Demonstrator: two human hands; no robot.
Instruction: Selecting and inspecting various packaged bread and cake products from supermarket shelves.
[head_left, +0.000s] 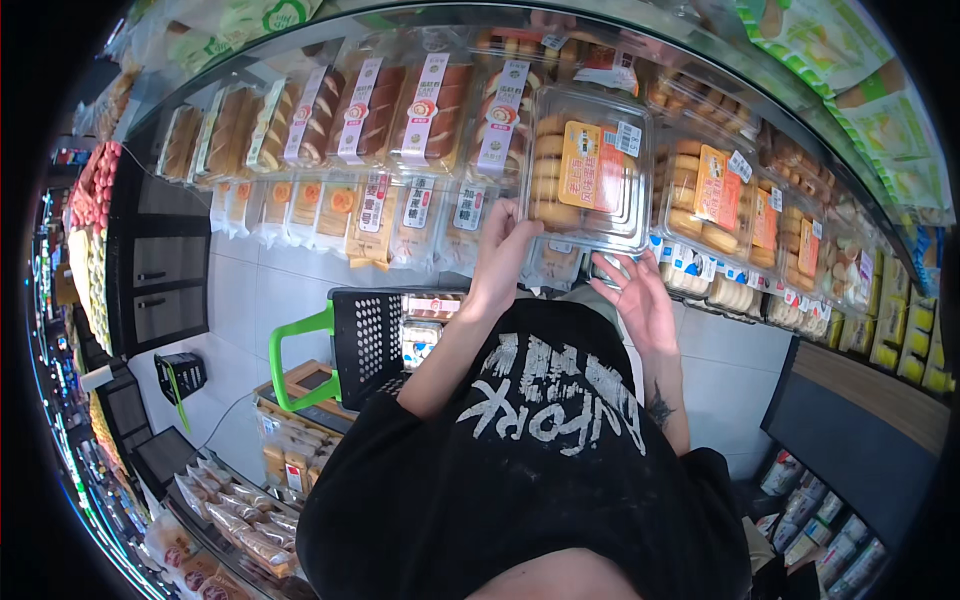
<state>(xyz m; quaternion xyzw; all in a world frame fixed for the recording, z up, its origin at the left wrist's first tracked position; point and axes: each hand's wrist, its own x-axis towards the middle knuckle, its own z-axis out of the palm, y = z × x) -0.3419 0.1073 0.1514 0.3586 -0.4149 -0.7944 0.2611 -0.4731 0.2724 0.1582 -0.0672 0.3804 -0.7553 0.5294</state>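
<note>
A clear plastic box of round cakes (551, 169), with an orange label and a price sticker, is at the front of the shelf. My left hand (504, 251) grips its near left corner, thumb on the lid edge. Just below its near right corner, my right hand (637, 296) has its fingers spread, with nothing held in it; whether the fingertips touch the box is hard to tell. To the left stand packaged cake rolls (431, 112) in a row. Another box of round cakes (709, 195) sits to the right.
Wrapped bread packs (375, 217) line the lower shelf edge. A black basket with a green handle (367, 337) holds packaged food at my left. Another black basket (180, 375) is on the floor farther off. A glass pane edge (420, 11) curves above the shelf.
</note>
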